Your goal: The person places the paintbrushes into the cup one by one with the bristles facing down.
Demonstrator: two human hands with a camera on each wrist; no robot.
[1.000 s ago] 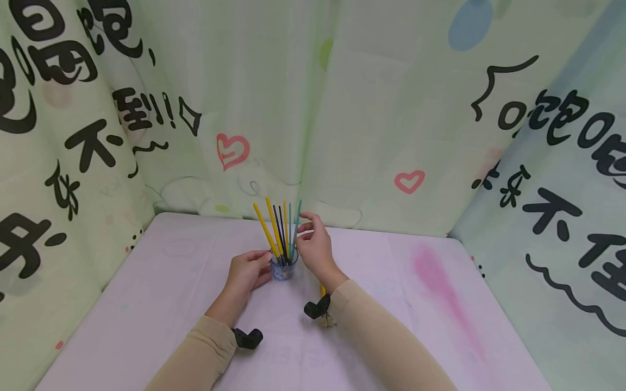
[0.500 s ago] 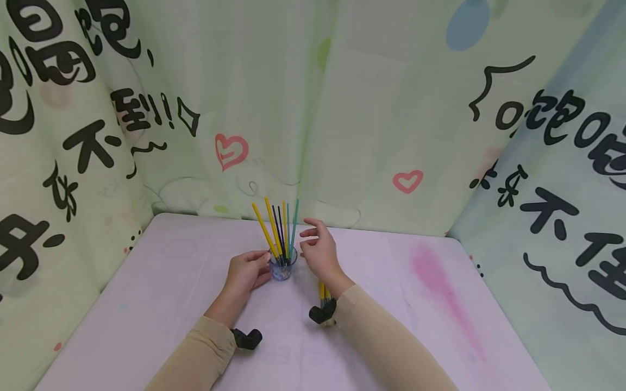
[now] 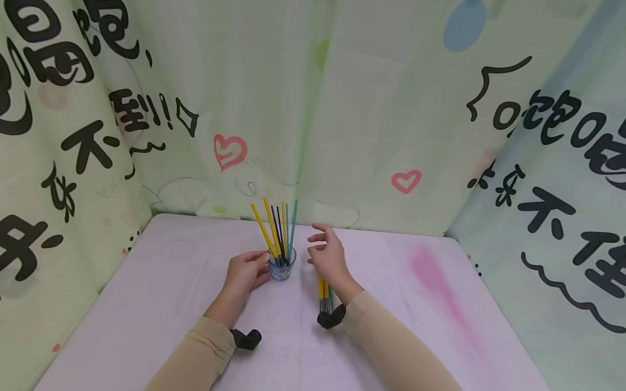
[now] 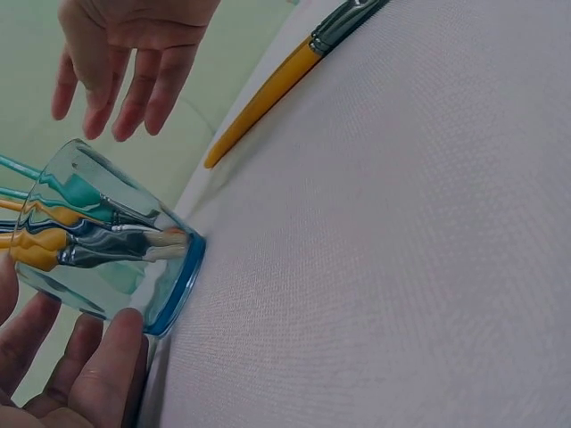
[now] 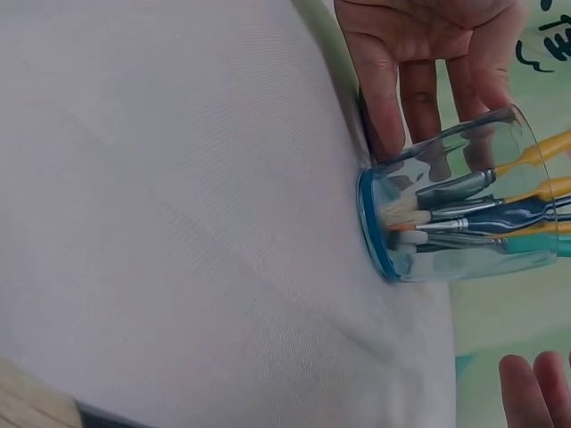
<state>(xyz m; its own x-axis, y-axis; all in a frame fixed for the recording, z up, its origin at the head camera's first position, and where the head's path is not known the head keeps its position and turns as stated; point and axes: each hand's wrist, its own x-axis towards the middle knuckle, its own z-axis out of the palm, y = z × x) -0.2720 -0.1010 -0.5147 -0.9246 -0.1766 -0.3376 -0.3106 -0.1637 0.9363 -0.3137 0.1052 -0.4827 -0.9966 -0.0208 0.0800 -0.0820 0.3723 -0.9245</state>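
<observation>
A clear glass cup with a blue base [image 3: 281, 274] stands on the table. Several paintbrushes [image 3: 264, 232], yellow, dark blue and teal, lean in it with their bristles down. My left hand [image 3: 246, 273] touches the cup's left side with its fingertips and thumb, the fingers fairly straight and not wrapped round it. Apart from the cup on its right, my right hand [image 3: 329, 263] holds nothing, its fingers loosely spread. Below that hand, several more paintbrushes [image 3: 325, 293] lie on the table, partly hidden by the right wrist camera.
A pale pink cloth covers the table [image 3: 391, 315], with a darker pink streak at the right. Printed curtains [image 3: 352, 136] enclose its back and sides. In the left wrist view, a yellow-handled brush [image 4: 263, 102] lies near the cup.
My right hand has drawn away from the brushes in the cup, moving right and slightly toward me. More of the lying brushes now shows. The left hand stays at the cup.
</observation>
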